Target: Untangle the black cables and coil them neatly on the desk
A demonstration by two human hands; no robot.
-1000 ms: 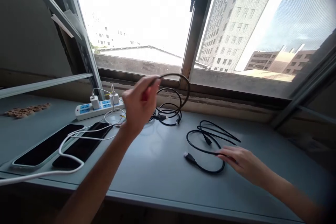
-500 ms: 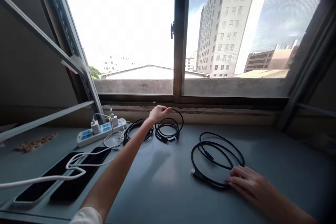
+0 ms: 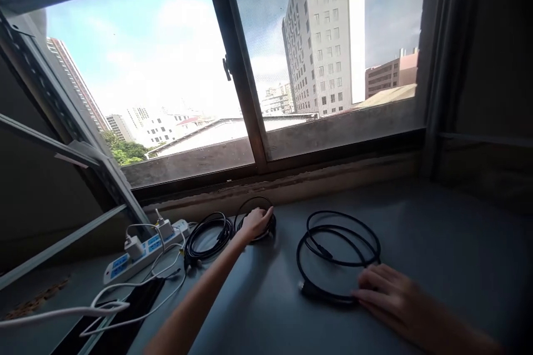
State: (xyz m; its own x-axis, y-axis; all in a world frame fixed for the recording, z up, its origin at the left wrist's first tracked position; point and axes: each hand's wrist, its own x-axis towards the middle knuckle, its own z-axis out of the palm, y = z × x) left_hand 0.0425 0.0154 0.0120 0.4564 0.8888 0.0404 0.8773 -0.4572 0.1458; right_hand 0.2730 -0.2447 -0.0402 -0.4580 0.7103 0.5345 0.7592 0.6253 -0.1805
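A loosely coiled black cable (image 3: 300, 255) lies on the grey tabletop at the right. My right hand (image 3: 387, 294) is closed on its near right side, fingertips pinching the cable; one plug end points left. Farther back, near the window wall, my left hand (image 3: 255, 224) is closed over a smaller black cable coil (image 3: 253, 198), covering much of it. A thin loop of that coil stands up behind the hand, and the fingertips are partly hidden. Just left of this hand lies another black cable coil (image 3: 194, 236), with nothing gripping it.
At the left a white power strip (image 3: 111, 273) holds two white chargers (image 3: 134, 247). White cords (image 3: 54, 315) run over dark flat devices (image 3: 144, 302). Small brown pieces (image 3: 35, 299) lie at the far left. A metal frame (image 3: 119, 183) and a window (image 3: 258, 150) bound the tabletop (image 3: 287, 327).
My left hand has come down with the raised cable loop onto the middle coil. My right hand stays on its cable. The view has tilted and turned to the right.
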